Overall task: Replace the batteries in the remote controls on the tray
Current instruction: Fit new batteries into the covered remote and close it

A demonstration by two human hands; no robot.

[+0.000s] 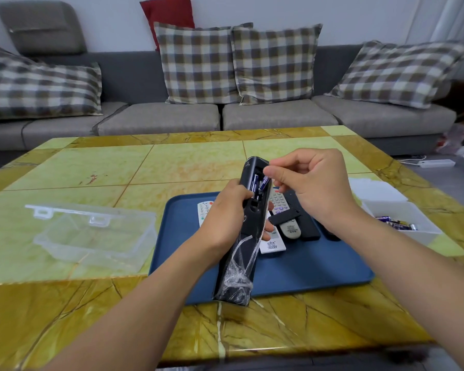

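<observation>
Above the tray, a left hand grips a black remote with its bay open while the right hand pinches a battery tilted half in it, which apparently next needs lifting or seating.

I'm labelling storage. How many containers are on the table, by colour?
Blue tray: 1
Clear plastic box: 1
White bin: 1
Total: 3
</observation>
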